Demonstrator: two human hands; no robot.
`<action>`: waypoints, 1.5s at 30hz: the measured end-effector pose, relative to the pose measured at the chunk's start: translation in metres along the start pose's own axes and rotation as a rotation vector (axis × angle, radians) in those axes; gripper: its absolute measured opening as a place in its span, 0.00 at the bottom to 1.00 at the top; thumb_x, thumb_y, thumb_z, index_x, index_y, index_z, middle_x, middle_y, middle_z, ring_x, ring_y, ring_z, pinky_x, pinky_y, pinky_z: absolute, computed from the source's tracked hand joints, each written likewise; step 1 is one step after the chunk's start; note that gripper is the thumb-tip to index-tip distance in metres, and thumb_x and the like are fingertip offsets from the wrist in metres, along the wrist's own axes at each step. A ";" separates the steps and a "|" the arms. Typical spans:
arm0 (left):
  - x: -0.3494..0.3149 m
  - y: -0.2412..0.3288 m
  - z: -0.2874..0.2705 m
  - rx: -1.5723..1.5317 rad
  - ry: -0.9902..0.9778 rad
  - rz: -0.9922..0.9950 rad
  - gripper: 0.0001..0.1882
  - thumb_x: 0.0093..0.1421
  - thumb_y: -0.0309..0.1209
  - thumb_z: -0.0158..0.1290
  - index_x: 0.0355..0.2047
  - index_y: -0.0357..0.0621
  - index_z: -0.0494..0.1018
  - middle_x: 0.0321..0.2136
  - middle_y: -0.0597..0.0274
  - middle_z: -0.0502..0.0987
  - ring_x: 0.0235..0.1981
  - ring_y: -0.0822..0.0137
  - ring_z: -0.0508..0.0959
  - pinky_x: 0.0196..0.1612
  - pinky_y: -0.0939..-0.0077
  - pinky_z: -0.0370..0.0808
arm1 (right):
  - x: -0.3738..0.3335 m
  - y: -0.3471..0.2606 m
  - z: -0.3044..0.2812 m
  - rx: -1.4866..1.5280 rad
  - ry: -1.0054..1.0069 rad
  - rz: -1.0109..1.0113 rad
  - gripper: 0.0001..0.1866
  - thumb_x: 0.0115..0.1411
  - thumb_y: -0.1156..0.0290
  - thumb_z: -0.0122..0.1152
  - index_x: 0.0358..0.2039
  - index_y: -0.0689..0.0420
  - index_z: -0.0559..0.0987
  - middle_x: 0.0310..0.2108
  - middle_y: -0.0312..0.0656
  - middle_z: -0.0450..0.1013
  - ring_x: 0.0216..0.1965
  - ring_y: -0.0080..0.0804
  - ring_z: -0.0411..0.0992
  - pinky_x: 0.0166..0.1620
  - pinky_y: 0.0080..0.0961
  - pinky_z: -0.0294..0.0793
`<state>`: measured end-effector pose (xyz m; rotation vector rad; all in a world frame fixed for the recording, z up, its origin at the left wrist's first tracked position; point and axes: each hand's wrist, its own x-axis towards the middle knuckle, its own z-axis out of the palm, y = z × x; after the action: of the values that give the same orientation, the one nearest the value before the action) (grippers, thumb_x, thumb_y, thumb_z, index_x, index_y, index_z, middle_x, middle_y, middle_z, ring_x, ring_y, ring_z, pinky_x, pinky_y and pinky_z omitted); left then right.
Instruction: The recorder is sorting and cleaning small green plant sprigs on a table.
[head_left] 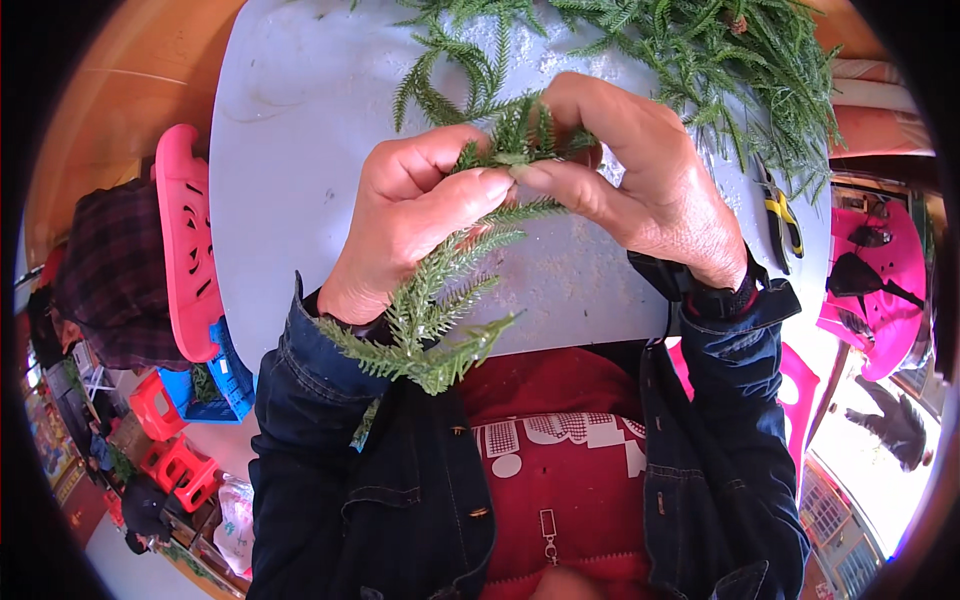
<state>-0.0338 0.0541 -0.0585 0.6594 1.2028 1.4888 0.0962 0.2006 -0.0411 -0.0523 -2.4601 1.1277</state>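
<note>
My left hand [415, 205] is closed, thumb against fingers, on a strand of green needle-leaved sprigs, which looks like a garland [440, 290]. Its sprigs curve down past my left wrist and over my sleeve. My right hand [640, 175] pinches the same greenery from the other side, so both thumb tips nearly meet at a pale green joint. Fingers hide most of what lies behind that joint. Just beyond my hands, a looped green sprig [450, 95] rests on the table.
The pale grey table [280, 150] carries a heap of green sprigs [720, 60] at the far right. Pliers with yellow-and-black handles [785, 220] lie near its right edge. A pink chair [188, 240] and a blue crate [225, 380] stand at the left. Another pink chair [890, 290] is at the right.
</note>
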 end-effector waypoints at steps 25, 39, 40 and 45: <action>-0.005 -0.006 0.016 0.131 -0.003 0.193 0.07 0.60 0.29 0.49 0.29 0.37 0.70 0.18 0.74 0.66 0.19 0.84 0.61 0.21 0.87 0.57 | -0.012 -0.008 0.010 0.464 0.180 0.421 0.06 0.55 0.77 0.57 0.26 0.64 0.70 0.17 0.35 0.66 0.22 0.20 0.66 0.22 0.20 0.61; -0.009 0.001 0.014 0.074 0.017 0.123 0.09 0.59 0.30 0.50 0.27 0.37 0.71 0.16 0.72 0.67 0.18 0.83 0.64 0.22 0.86 0.60 | -0.007 -0.022 -0.001 0.813 0.144 0.634 0.13 0.60 0.68 0.50 0.41 0.63 0.72 0.29 0.34 0.69 0.23 0.16 0.64 0.26 0.12 0.61; -0.009 0.002 0.014 0.074 0.020 0.121 0.09 0.59 0.30 0.50 0.27 0.37 0.71 0.16 0.72 0.67 0.18 0.83 0.64 0.22 0.86 0.60 | -0.008 -0.023 -0.003 0.741 0.186 0.604 0.15 0.60 0.68 0.50 0.44 0.64 0.71 0.31 0.34 0.69 0.24 0.16 0.64 0.26 0.12 0.61; -0.007 0.002 0.012 0.015 0.026 0.020 0.08 0.57 0.30 0.51 0.25 0.37 0.71 0.17 0.71 0.68 0.18 0.82 0.64 0.22 0.86 0.60 | -0.015 -0.006 -0.015 0.627 0.167 0.434 0.15 0.59 0.67 0.51 0.44 0.62 0.71 0.30 0.33 0.68 0.25 0.15 0.63 0.27 0.12 0.61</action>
<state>-0.0220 0.0517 -0.0507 0.6661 1.2317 1.5102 0.1164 0.2043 -0.0342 -0.4843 -1.8951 1.9428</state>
